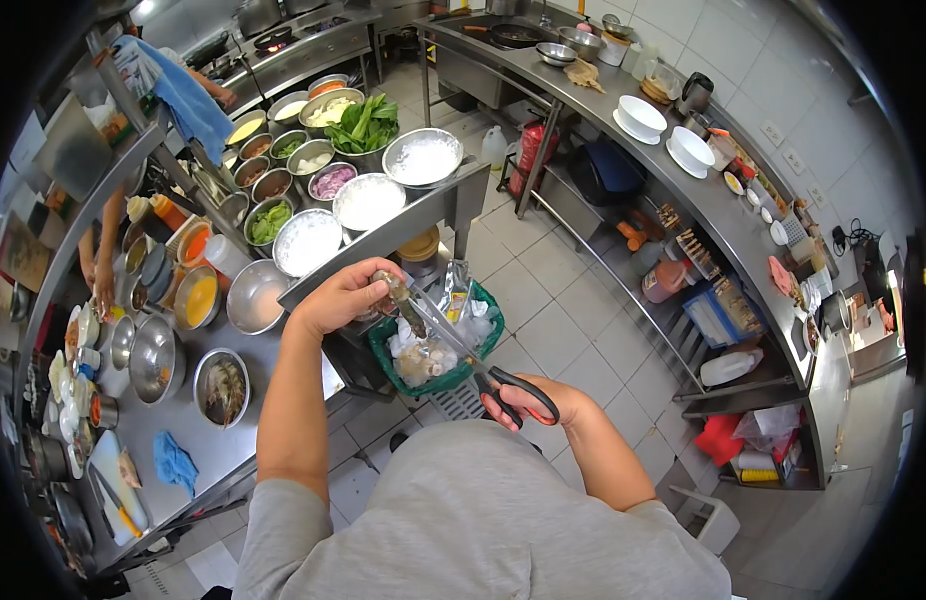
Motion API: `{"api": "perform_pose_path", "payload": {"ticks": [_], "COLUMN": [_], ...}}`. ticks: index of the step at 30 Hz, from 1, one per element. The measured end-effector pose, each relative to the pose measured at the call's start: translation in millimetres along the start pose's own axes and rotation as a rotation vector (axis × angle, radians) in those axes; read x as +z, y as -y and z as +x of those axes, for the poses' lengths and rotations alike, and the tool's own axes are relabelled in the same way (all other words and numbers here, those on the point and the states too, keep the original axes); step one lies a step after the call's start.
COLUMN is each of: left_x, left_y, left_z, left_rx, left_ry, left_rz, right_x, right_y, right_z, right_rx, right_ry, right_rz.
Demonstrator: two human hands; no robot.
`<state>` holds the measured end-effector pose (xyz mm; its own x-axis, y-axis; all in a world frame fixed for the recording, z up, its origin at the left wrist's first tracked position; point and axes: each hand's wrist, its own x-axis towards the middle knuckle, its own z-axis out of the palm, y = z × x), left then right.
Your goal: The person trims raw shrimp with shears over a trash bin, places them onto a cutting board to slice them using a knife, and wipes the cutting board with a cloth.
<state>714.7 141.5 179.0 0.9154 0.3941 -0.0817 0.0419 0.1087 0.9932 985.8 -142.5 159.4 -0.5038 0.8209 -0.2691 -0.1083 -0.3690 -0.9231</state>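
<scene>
Currently | left grip (345, 298): pinching shrimp (411, 316) | right grip (545, 402): holding scissors (470, 356) | green bin (445, 381) below

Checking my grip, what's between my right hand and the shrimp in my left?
The scissors, pointing from your right hand toward the shrimp, in the head view.

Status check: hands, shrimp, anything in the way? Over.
Left hand gripping shrimp. Right hand on scissors, blades beside the shrimp, contact unclear. Green bin below; nothing visibly blocking.
</scene>
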Motion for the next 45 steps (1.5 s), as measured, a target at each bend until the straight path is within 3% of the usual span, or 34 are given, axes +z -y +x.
{"api": "perform_pose_path", "payload": {"ticks": [10,19,23,25,26,28,29,32,34,37,40,45], "left_x": [2,7,25,58,65,64,64,88,91,71,51,45], "left_y": [5,32,29,22,37,94,118,118,92,59,66,68], "left_z": [-7,1,3,10,17,36,32,29,38,44,45,49], "left_rx": [-0.025,-0.049,-0.079,0.133,0.134,0.148,-0.002,-0.248,-0.191,-0.261,-0.194,-0.234], "left_ry": [0.029,0.076,0.058,-0.329,-0.33,-1.011,-1.13,-0.818,-0.862,-0.903,-0.797,-0.833], "left_rz": [-0.157,-0.145,-0.162,-0.083,-0.083,-0.2,-0.23,-0.678,-0.719,-1.089,-1.116,-1.128], "right_x": [0,12,21,29,36,44,46,44,46,49,50,45], "right_y": [-3,-14,10,14,10,2,-4,-14,-12,-19,-22,-25], "right_z": [0,13,11,18,25,34,36,38,39,43,46,46], "right_rx": [0.033,0.106,0.163,0.198,0.187,0.171,0.163,0.186,0.224,0.217,0.224,0.218], "right_ry": [-0.035,-0.197,-0.237,-0.271,-0.345,-0.415,-0.452,-0.479,-0.508,-0.523,-0.58,-0.569], "right_rz": [-0.052,-0.084,-0.066,-0.07,-0.051,-0.037,-0.073,-0.176,-0.377,-0.558,-0.528,-0.424]}}
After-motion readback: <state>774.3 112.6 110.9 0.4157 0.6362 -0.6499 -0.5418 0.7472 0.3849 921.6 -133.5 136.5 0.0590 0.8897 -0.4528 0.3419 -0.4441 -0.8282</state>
